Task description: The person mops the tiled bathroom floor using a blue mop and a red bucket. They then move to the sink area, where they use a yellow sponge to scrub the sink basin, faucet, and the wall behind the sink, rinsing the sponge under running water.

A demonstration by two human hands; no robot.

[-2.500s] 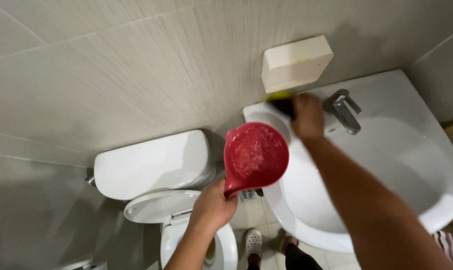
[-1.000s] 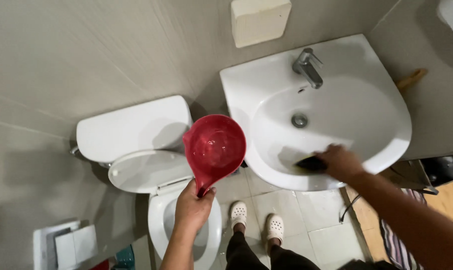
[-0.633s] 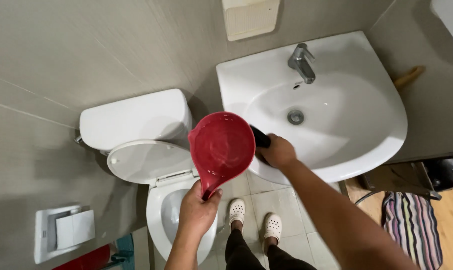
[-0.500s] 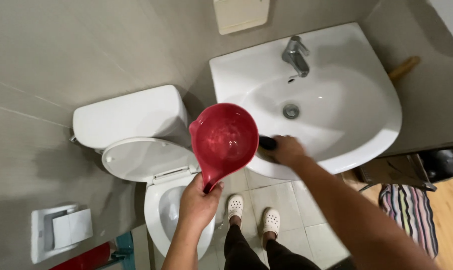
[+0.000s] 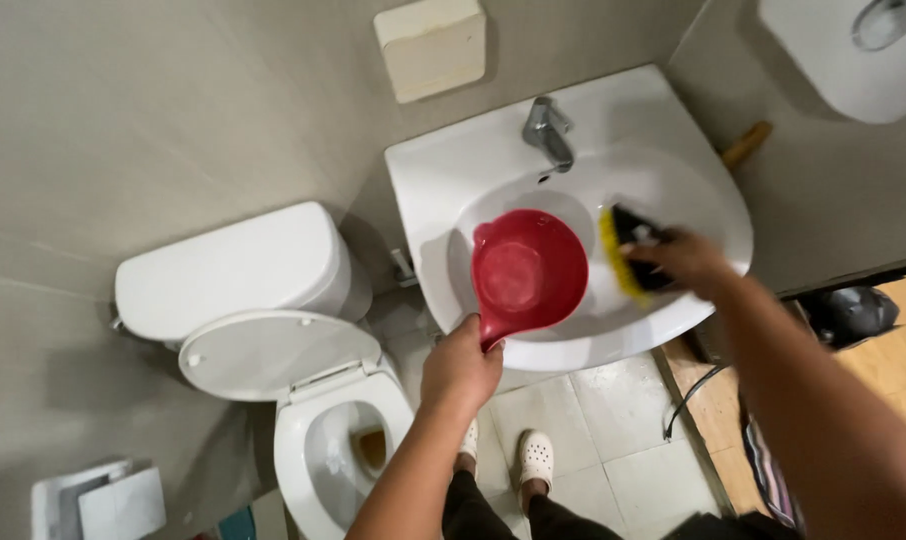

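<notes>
Over a white bathroom sink point(image 5: 693, 190), left hand point(image 5: 460, 368) grips a red scoop point(image 5: 529, 270), right hand point(image 5: 686, 260) clutches a yellow-bristled brush point(image 5: 621, 250).

The red dipper point(image 5: 529, 270) fills the left of the sink basin point(image 5: 703, 210); the faucet point(image 5: 547, 132) blocks the back, and the middle lies open.

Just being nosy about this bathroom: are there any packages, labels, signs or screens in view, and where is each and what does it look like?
No labels, signs or screens show.
Cream rectangular box-like dispenser: on the grey tiled wall above the white basin, plain front.
White boxy paper holder: low on the wall, bottom left beside the white toilet.
</notes>
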